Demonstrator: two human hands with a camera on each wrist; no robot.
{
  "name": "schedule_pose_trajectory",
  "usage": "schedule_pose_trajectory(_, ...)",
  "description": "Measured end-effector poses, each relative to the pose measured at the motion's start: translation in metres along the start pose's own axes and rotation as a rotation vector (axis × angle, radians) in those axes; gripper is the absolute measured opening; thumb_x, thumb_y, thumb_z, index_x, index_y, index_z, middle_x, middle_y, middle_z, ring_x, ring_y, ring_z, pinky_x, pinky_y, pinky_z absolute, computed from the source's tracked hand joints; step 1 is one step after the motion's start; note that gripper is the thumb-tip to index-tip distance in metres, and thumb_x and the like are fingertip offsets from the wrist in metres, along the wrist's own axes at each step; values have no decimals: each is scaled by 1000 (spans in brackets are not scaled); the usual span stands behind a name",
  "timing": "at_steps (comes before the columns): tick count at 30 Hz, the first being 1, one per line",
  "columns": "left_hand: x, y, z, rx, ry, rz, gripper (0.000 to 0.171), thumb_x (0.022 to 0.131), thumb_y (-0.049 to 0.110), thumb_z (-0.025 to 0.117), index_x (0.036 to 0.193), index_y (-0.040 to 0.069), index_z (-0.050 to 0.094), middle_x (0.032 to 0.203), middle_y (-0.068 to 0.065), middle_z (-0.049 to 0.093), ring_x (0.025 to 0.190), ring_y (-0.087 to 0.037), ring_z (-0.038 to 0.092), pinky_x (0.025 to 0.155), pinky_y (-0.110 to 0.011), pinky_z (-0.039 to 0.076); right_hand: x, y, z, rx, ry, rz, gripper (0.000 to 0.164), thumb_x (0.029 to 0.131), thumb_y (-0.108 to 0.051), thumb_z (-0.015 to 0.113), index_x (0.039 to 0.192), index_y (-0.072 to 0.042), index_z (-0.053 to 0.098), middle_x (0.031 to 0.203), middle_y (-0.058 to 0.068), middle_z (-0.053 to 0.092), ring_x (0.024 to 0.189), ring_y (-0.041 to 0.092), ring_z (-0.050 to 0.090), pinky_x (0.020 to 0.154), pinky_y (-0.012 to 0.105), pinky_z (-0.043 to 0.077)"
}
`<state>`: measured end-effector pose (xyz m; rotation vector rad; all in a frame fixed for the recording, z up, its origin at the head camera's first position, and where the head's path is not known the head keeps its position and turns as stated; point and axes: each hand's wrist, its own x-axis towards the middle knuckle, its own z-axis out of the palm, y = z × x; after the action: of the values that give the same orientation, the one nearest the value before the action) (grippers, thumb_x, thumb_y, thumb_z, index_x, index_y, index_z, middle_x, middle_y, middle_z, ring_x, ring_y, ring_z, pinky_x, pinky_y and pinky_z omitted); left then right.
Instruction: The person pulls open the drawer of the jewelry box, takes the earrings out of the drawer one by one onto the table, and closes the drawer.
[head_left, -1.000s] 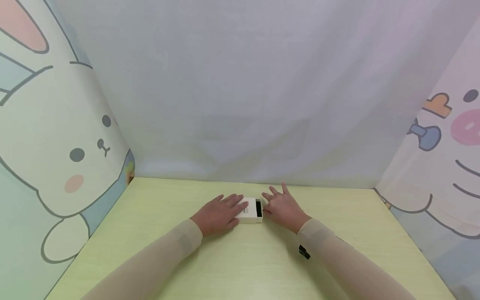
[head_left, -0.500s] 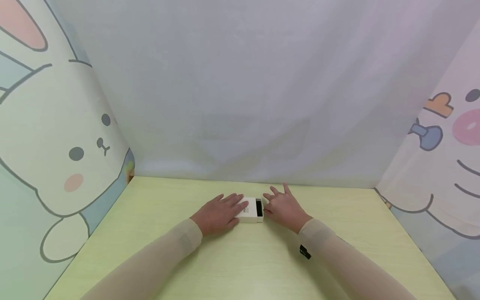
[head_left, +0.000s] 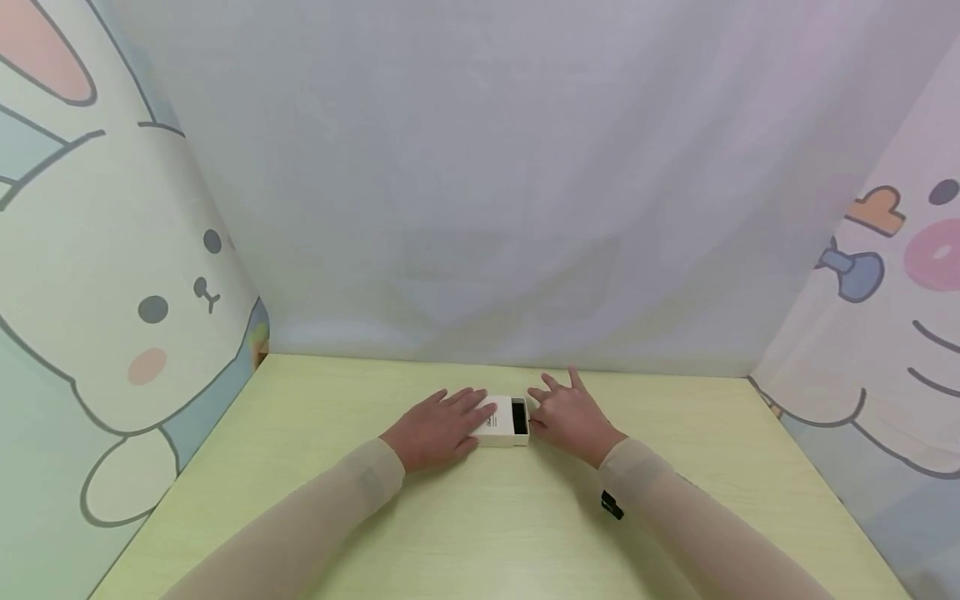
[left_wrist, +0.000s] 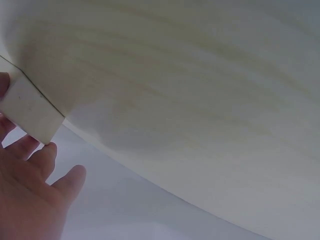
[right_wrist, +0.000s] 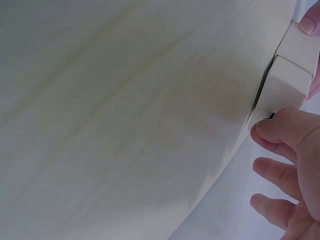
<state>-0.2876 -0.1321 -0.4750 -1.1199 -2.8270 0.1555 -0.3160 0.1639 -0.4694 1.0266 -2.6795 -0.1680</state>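
On the table lies a small white drawer box point(head_left: 495, 421) with dark print on its lid. Its inner tray point(head_left: 521, 422) sticks out a little at the right end, with something black inside. My left hand point(head_left: 437, 429) holds the box's sleeve, fingers across the top and thumb point(right_wrist: 309, 26) against the near side. At the tray's right end, my right hand point(head_left: 567, 418) pinches a small dark pull tab point(right_wrist: 272, 115) between thumb and index finger. The other right fingers point(right_wrist: 274, 175) spread away from the box. Most of the tab is hidden by the fingertips.
A small black item point(head_left: 612, 505) shows beside the right sleeve point(head_left: 637, 471). Pale yellow wood-look table point(head_left: 480, 533) surrounds the box. A grey-white curtain point(head_left: 480, 208) stands right behind it, with cartoon-printed panels point(head_left: 97, 333) at both sides.
The tray has slid slightly farther out to the right, along with my right hand. My left hand and the sleeve have stayed in place.
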Motion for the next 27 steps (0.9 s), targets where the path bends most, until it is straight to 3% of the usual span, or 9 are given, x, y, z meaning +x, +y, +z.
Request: schedule_pose_trajectory(27, -2, 1, -1, 9, 5, 1, 65, 122, 44, 61, 182, 23, 48, 186, -7, 54, 173, -29, 55, 138, -55, 54, -3, 1, -1, -20, 10, -4, 8, 103, -18, 91, 99, -23, 96, 142, 8, 88, 147, 43, 77, 124, 88, 53)
